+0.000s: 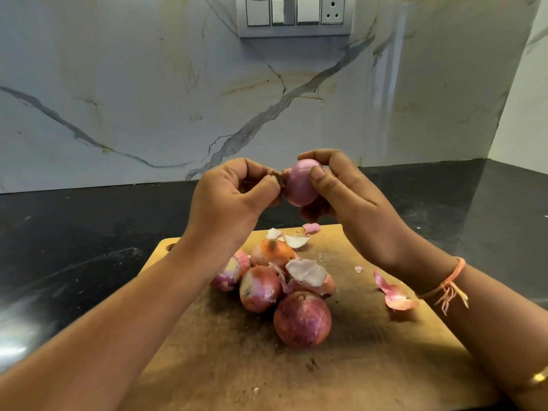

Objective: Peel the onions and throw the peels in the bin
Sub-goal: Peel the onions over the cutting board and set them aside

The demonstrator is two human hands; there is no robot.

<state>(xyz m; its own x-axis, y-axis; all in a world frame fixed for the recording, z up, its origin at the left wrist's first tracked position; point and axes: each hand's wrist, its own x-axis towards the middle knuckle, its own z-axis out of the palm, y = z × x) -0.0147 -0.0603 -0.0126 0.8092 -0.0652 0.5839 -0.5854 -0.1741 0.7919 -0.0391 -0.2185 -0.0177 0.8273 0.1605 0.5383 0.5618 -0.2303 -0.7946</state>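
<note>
Right hand (341, 188) grips a peeled onion (301, 183) up in the air above the far edge of the cutting board (370, 366), thumb on its front, fingers curled over the top and under it. Left hand (231, 197) pinches the brown dry tip (274, 174) at the onion's left end between thumb and curled fingers, both hands close together. Held onion looks smooth and pale purple, most skin off. Five more onions (302, 318) sit bunched mid-board, touching each other, skins still on, some partly torn; biggest one is nearest the person. Loose peels (396, 295) lie on the board: a pink curl at the right side, a white flake (307, 271) resting on top of the onion pile, a few small bits (296, 240) near the far edge. Board sits on a dark counter (74, 247) against a marble wall (148, 99) with a switch panel (295, 14) up top. Orange thread (447, 284) tied round the right wrist
</note>
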